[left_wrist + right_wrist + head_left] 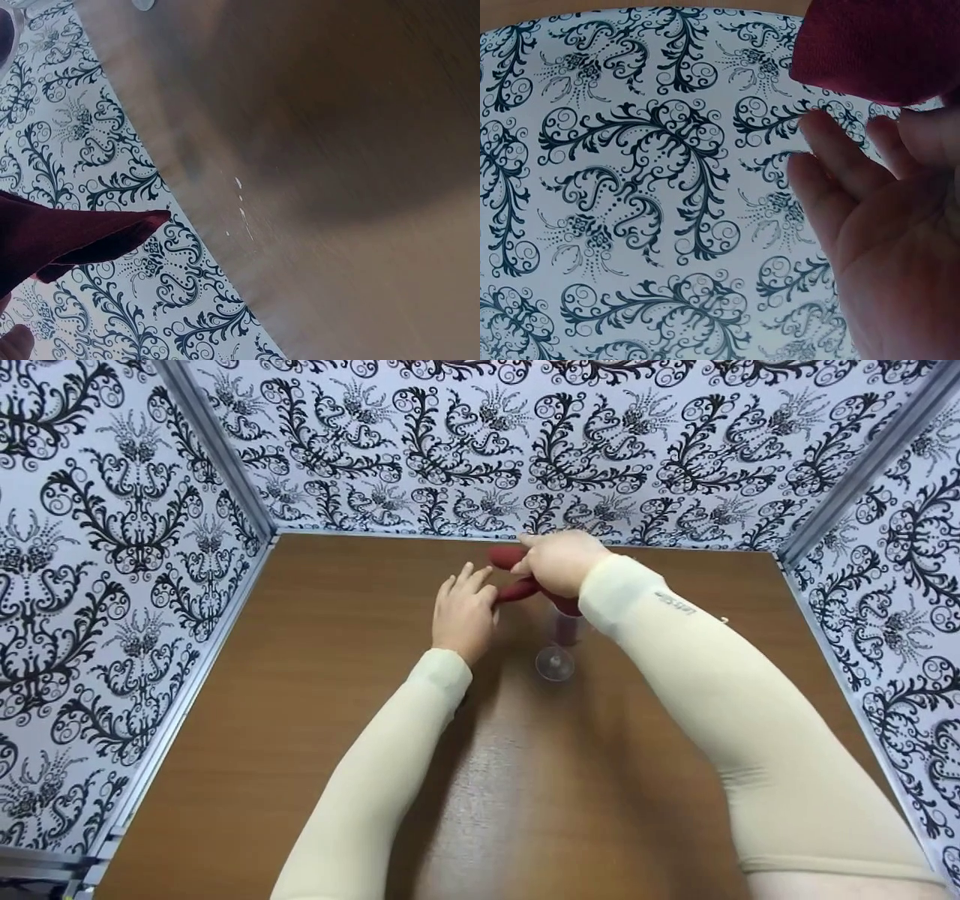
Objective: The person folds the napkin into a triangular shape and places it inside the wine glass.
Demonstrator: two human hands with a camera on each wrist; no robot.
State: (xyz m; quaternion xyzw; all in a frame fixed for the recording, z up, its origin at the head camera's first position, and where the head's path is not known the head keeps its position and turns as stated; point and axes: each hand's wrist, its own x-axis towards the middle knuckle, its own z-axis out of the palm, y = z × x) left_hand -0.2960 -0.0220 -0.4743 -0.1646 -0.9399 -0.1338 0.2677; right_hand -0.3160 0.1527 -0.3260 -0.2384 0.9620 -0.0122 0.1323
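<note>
A dark red cloth (517,589) stretches between my two hands. My right hand (566,561) grips it from above; in the right wrist view the cloth (877,52) lies over the thumb and fingertips. At the other end, my left hand (465,613) pinches the cloth's edge near the thumb, its other fingers extended. A pointed fold of cloth (90,236) shows in the left wrist view. Below the right hand is a clear stemmed glass (555,664), its bowl reddish and blurred. Cloth and hand hide its rim in the head view.
The brown wooden tabletop (337,675) is bounded by walls with black scroll pattern (465,442) and metal frame bars (217,442). The back wall is just beyond my hands. A small pale bit (724,619) shows beside the right sleeve.
</note>
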